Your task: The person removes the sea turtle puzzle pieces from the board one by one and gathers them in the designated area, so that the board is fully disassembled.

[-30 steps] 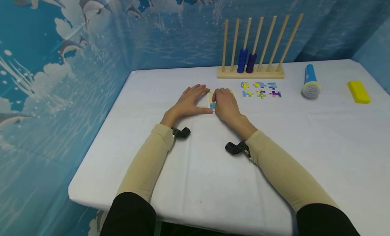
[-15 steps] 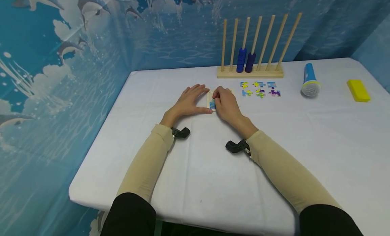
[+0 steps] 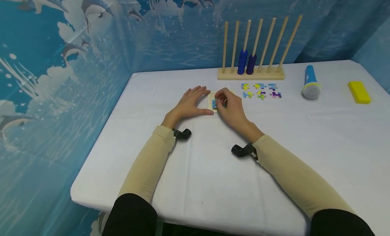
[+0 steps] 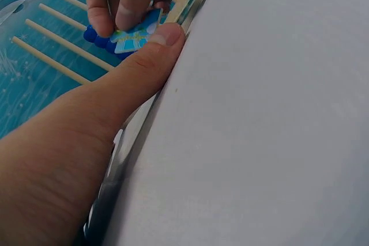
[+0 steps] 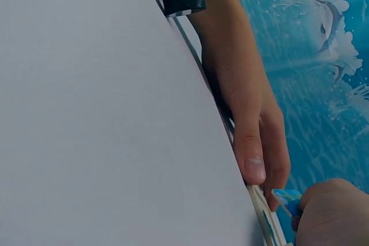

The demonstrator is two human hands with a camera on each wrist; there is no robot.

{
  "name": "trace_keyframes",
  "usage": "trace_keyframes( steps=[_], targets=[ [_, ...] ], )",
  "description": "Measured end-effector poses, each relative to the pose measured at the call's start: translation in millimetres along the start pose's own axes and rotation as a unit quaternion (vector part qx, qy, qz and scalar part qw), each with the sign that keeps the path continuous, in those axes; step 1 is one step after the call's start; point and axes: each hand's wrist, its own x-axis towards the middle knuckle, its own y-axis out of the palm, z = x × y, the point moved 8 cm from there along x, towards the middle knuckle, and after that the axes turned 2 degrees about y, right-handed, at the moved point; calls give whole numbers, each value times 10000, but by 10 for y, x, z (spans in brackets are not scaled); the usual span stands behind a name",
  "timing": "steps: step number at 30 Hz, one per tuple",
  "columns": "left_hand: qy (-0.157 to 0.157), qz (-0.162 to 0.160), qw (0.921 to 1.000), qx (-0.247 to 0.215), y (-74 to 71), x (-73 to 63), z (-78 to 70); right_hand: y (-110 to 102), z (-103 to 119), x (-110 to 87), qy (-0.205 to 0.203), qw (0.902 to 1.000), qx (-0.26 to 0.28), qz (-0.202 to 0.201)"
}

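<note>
A small wooden puzzle tray [image 3: 210,100] lies on the white table, partly covered by both hands. My left hand [image 3: 191,103] is spread along the tray's left side, its straight thumb [image 5: 253,168] touching the near edge. Over the tray, my right hand [image 3: 232,107] pinches a blue jigsaw piece [image 4: 134,40] between thumb and fingertips. In the right wrist view that jigsaw piece [image 5: 285,197] shows tilted just above the tray edge. Blue puzzle picture [image 3: 214,104] shows inside the tray; the rest of it is hidden behind the right hand.
Several loose jigsaw pieces [image 3: 261,91] lie in two rows right of the tray. Behind them stands a wooden peg rack [image 3: 251,73] with blue and purple beads. A blue toy microphone [image 3: 310,82] and a yellow block [image 3: 359,92] sit farther right.
My right hand has turned and drawn slightly right and nearer, so its thumb and fingertips around the jigsaw piece now show. My left hand stays at the tray.
</note>
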Motion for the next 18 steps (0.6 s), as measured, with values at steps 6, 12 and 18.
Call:
trace_keyframes(
  steps=[6,12,18],
  targets=[
    [-82,40,9999,62,2,12,-6,-312,-174,-79,359,9974,306,-538],
    [-109,101,9999,24,12,13,-11,-695,-457,-159,744,9919,97,-1023],
    [-123,76,9999,15,19,23,2,-899,-601,-220,1095,9870,-272,-1147]
  ],
)
